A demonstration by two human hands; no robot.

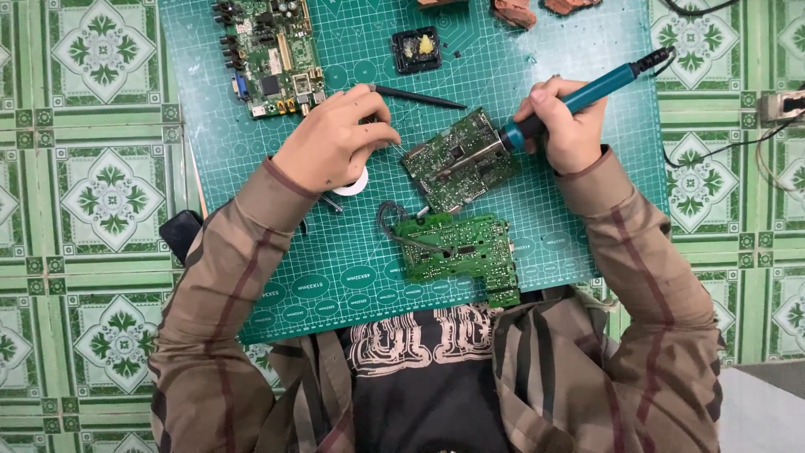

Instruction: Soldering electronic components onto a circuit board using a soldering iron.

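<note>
Green patterned floor tiles lay under a teal gridded mat (251,168) where the work went on. Right-hand (567,126) fingers were clamped on an iron (579,96) with a smooth teal grip, its metal tip resting on a tilted board (459,159) near mat centre. Left-hand (334,141) fingers were pinched together, seemingly on thin solder wire fed toward that board, over a white spool (356,183). Beyond lay a second board (457,247) with a dark cable, a larger board (272,54), a slim black probe (419,97) and a square flux tin (417,50). Nothing pinned the board, so pressure could skid it; lingering heat could lift a pad.
</note>
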